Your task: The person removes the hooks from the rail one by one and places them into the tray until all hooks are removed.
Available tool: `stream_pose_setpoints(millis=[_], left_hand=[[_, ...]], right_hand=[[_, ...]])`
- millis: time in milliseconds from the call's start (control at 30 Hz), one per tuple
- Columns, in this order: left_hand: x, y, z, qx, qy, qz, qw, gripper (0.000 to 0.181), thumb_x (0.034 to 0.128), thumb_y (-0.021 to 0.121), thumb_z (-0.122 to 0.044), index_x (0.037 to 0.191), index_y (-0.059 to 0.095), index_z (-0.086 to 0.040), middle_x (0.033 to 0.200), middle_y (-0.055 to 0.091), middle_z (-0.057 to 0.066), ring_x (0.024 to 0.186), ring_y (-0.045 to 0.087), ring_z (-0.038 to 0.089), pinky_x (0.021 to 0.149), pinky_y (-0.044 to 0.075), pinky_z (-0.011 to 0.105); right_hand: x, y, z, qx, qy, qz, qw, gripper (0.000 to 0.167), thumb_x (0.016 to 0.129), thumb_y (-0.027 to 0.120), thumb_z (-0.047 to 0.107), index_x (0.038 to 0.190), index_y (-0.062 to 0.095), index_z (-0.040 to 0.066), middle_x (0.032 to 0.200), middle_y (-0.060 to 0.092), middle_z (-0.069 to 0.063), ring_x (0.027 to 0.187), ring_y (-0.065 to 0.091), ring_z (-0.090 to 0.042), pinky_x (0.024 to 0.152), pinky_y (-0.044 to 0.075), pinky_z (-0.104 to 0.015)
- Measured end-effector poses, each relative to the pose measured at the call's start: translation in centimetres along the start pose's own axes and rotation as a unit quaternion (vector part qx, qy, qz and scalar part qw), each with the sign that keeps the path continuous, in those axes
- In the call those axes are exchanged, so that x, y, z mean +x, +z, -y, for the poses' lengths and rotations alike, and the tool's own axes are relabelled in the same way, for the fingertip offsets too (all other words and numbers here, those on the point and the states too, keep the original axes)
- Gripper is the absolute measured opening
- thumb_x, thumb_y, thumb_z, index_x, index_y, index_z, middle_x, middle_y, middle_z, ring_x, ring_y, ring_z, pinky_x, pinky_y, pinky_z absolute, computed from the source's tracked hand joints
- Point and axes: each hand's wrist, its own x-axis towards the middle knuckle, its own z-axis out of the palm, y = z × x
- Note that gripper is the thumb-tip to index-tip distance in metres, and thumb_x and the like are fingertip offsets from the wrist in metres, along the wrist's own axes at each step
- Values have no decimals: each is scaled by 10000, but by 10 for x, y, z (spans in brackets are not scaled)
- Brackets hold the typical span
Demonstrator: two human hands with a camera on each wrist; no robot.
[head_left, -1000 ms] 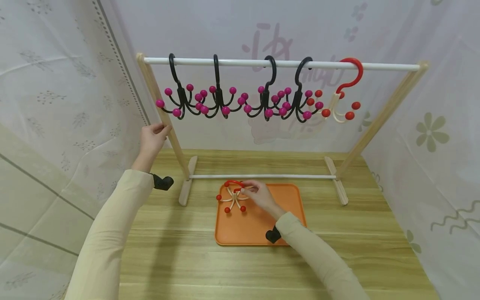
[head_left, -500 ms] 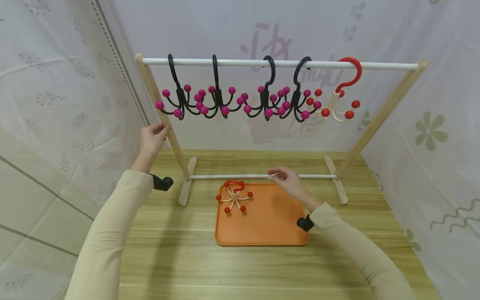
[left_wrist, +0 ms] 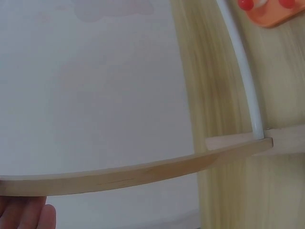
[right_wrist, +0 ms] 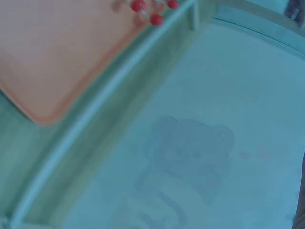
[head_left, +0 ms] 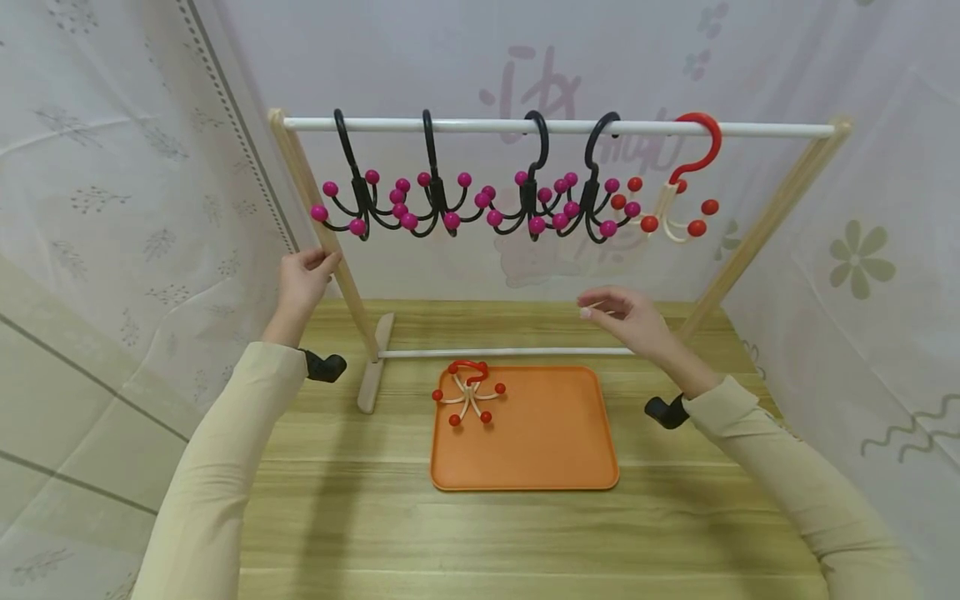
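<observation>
While the left hand [head_left: 302,279] holds the post [head_left: 354,298], the right hand [head_left: 628,319] hangs empty — grip loosely parted.

The wood-grained table [head_left: 450,533] spreads bare toward 6 o'clock in the head view. Pale cloth [head_left: 637,50] rises behind it at 12, with pink lettering [head_left: 551,92] just past that. A dark dotted strip [head_left: 210,71] slants at 10, leafy sprigs [head_left: 97,198] lie past 9, and an olive flower [head_left: 857,260] sits near 3, wavy lines [head_left: 918,425] below it.
</observation>
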Motion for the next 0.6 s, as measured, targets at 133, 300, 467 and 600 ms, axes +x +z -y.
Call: stream_pose_setpoints(millis=[133, 300, 467, 600], left_hand=[[1, 0, 0, 32, 4, 23, 10000, 453, 897, 504, -293, 1187, 517, 55, 1137, 545, 202, 1028, 517, 262, 838, 428, 329], [1, 0, 0, 24, 39, -5, 10000, 445, 896, 507, -292, 1177, 527, 52, 1129, 551, 198, 1017, 523, 254, 830, 433, 320], [1, 1, 0, -49, 34, -29, 10000, 459, 890, 515, -297, 1181, 523, 58, 1132, 547, 206, 1022, 521, 259, 832, 432, 323], [0, 1, -1, -53, 7, -43, 10000, 460, 886, 520, -303, 1180, 527, 52, 1129, 551, 200, 1020, 522, 254, 831, 432, 320]], right_hand=[[-1, -16, 31, 13, -118, -182, 9998, 245, 859, 582, 93, 1073, 575, -26, 1029, 597, -100, 831, 583, -145, 699, 458, -235], [1, -37, 55, 61, -420, -487, 9979, 213, 846, 572, 12, 1042, 566, -70, 963, 609, 25, 816, 580, -122, 712, 453, -196], [6, -58, 53, 53, -687, -864, 9939, 205, 831, 585, -7, 1029, 584, -58, 936, 621, 27, 802, 588, -121, 707, 455, -175], [9, -72, 51, 60, -763, -1149, 9904, 224, 834, 588, 14, 1044, 582, -65, 942, 631, -43, 791, 590, -133, 707, 455, -171]])
